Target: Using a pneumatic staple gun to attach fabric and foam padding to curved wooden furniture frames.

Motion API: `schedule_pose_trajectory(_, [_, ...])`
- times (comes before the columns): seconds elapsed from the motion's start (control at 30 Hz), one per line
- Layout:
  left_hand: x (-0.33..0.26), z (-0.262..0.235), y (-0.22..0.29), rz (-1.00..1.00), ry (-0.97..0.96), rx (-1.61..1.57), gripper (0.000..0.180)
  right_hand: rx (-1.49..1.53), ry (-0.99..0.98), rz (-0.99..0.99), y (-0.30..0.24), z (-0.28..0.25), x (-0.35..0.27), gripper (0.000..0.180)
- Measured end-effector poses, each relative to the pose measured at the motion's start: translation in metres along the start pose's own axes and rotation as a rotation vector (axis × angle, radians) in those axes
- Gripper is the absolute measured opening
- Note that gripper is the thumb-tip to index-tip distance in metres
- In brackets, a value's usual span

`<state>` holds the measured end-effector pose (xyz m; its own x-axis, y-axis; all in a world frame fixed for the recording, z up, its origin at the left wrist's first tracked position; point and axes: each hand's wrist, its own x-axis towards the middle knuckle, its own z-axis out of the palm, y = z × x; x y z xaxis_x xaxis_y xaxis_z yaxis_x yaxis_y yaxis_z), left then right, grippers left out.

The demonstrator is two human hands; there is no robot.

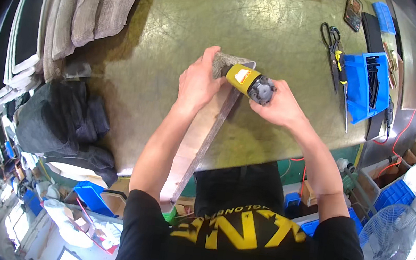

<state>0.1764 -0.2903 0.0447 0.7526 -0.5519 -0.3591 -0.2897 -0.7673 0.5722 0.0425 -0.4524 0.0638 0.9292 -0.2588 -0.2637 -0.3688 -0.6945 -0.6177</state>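
Observation:
A long wooden panel [198,130] with grey fabric along its edge runs from the middle of the table toward my body. My left hand [197,83] is closed around its far end, gripping the board and the fabric [225,59] folded over it. My right hand [284,106] grips a yellow staple gun [243,79] with a round dark grey cap. The tool's nose is against or very near the fabric-covered end, beside my left fingers; the exact contact is hidden.
Stacked grey fabric-covered panels [110,1] stand at the far left, with dark cloth [64,120] nearer. On the right lie scissors [333,39], yellow-black pliers [339,60], a blue bin [363,86] of black strips and a phone [353,11]. An orange hose [398,148] hangs beyond.

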Motion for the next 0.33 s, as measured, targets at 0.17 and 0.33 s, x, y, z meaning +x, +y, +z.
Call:
schedule_pose_trajectory(0.17, [0.053,-0.005,0.001,0.065,0.114,-0.234,0.077,0.462,-0.092,0.164,0.010,-0.030,-0.023,0.032])
schedule_pose_trajectory(0.33, [0.077,-0.013,-0.031,-0.021,0.112,-0.396,0.083,0.334,-0.032,0.216,0.018,-0.036,-0.047,0.024])
